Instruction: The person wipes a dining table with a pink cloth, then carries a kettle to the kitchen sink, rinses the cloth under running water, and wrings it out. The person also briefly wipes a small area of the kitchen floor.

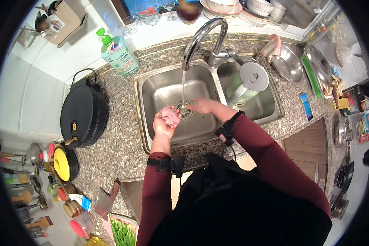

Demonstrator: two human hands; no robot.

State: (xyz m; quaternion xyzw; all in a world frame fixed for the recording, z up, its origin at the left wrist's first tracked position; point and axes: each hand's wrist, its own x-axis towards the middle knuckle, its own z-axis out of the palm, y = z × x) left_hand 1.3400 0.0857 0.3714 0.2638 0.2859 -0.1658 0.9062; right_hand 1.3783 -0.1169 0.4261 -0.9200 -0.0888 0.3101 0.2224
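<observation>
A pale pink lump (pixel 169 117), which looks like raw meat, rests in the upturned palm of my left hand (pixel 163 124), with the fingers curled around it. My right hand (pixel 204 105) is empty, its fingers spread beside the water stream (pixel 183 87) over the drain strainer (pixel 184 110). Both hands are over the left basin of the stainless steel double sink (pixel 153 89). Water runs from the curved chrome faucet (pixel 194 38) above them.
A green kettle (pixel 249 80) with a grey lid stands in the right basin. On the granite counter are a dish soap bottle (pixel 120 57), a black round electric appliance (pixel 83 115), a cleaver (pixel 106 200), green vegetable stalks (pixel 123 230), a phone (pixel 306 106) and a steel bowl (pixel 287 64).
</observation>
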